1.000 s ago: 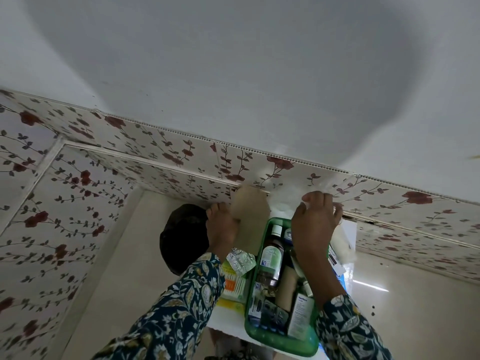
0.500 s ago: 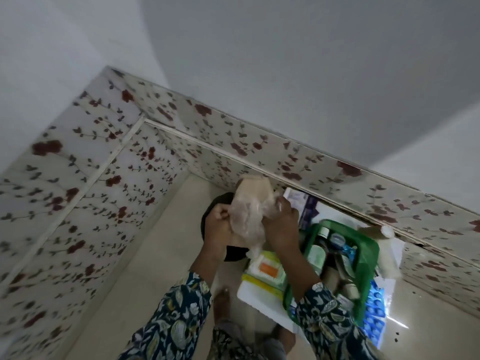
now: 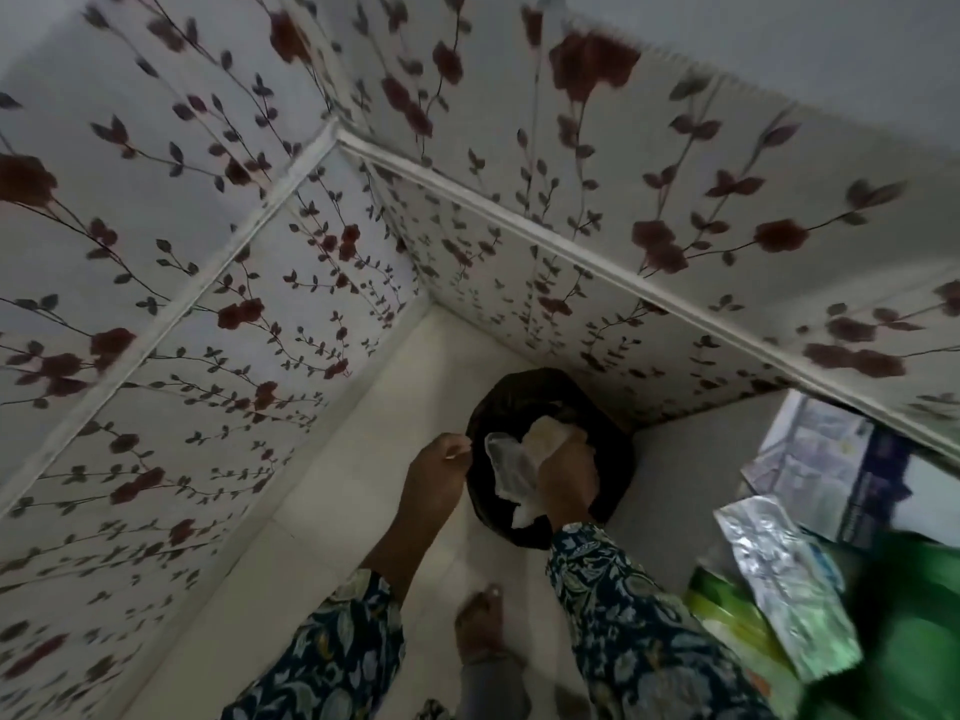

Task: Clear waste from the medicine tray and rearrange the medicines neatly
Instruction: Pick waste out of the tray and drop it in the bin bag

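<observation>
Head view. The right hand (image 3: 566, 475) is over the mouth of the black bin (image 3: 613, 459) on the floor, its grip closed on a wad of waste (image 3: 519, 459): clear plastic wrap with a pale, papery piece bunched in it. The wad hangs inside the bin's rim, not yet let go. The left hand (image 3: 434, 472) is just beside the bin's left edge, fingers curled shut with the thumb pressed to them; it may be pinching the liner or a small scrap, but the blur hides which.

Risks, as I judge them: the plastic is light and may cling to the fingers or drift as it is released, landing on the floor (image 3: 363, 485) instead of in the bin. If the left hand is holding the liner open and slackens, the mouth could fold in and catch the wad on the rim. A bare foot (image 3: 480, 623) stands near the bin, so a nudge could tip it.

Both forearms, in floral sleeves, reach forward and down. The right wrist is bent so the knuckles face up; the left sits straighter, its knuckles toward the bin.

The green tray (image 3: 904, 615) is at the lower right edge, blurred, well apart from the bin. Beside it lie a foil packet (image 3: 779, 579), a green-yellow pack (image 3: 727, 621) and printed papers (image 3: 821, 459); the worktop beneath is mostly hidden.
</observation>
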